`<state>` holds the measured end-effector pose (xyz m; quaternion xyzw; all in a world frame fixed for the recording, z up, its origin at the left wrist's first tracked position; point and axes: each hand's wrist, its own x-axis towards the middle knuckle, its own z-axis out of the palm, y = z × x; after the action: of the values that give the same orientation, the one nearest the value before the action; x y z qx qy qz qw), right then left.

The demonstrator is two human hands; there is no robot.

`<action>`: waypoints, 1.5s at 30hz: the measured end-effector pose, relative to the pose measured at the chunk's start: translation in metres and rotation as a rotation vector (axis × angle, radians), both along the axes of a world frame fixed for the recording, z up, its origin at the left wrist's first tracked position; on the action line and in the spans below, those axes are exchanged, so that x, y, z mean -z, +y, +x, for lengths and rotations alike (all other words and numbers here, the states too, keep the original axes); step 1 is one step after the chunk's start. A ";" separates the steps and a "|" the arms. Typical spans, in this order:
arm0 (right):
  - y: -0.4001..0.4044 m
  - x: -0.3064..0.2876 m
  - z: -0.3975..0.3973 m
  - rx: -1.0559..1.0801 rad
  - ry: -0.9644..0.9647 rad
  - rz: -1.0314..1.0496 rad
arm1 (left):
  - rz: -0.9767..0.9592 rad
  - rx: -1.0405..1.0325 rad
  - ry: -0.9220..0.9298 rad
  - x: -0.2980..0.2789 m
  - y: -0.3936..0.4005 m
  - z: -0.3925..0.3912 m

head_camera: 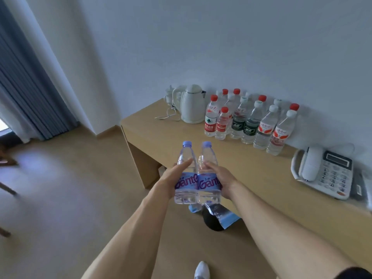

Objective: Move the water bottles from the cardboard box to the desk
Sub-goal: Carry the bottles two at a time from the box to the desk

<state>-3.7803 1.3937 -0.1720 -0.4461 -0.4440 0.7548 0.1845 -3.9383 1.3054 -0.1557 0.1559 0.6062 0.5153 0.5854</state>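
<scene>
- Clear plastic, purple caps: 2 bottles upright, side by side, touching, held above floor near surface front edge.
- L hand grips left one, R hand grips right one.
- Approx 12 btls already standing at back of surface by kettle.
- Box not in view; remaining count unknown.

Shiny plastic, smooth wood

Clear, shiny plastic bottles; smooth, matt wood bench; glossy white plastic kettle.
</scene>
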 end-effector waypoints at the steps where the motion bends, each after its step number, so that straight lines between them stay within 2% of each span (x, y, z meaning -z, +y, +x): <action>1: 0.013 -0.001 -0.007 0.006 0.006 0.006 | -0.006 0.002 0.020 -0.003 0.014 -0.007; 7: 0.089 -0.005 -0.030 0.050 0.090 0.073 | 0.047 0.036 0.069 -0.009 0.096 -0.036; 13: 0.131 0.002 -0.020 0.150 0.111 0.145 | 0.070 0.107 0.102 -0.003 0.155 -0.038; 21: 0.161 0.014 0.015 0.351 -0.023 0.189 | 0.165 0.308 0.118 0.006 0.222 -0.016; 27: 0.179 0.011 0.046 0.388 -0.127 0.326 | 0.275 0.503 0.320 0.010 0.262 -0.007; 30: 0.183 0.009 0.055 0.476 -0.197 0.329 | 0.324 0.596 0.372 0.010 0.277 -0.008; 39: 0.195 0.011 0.060 0.462 -0.421 0.432 | 0.366 0.709 0.549 0.012 0.300 -0.010; 45: 0.197 0.015 0.064 0.442 -0.467 0.437 | 0.391 0.755 0.650 0.018 0.302 -0.001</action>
<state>-3.7165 1.5905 -0.1874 -0.6411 -0.5175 0.4626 0.3275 -3.9398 1.6075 -0.1739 0.6208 0.5506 0.2975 0.4721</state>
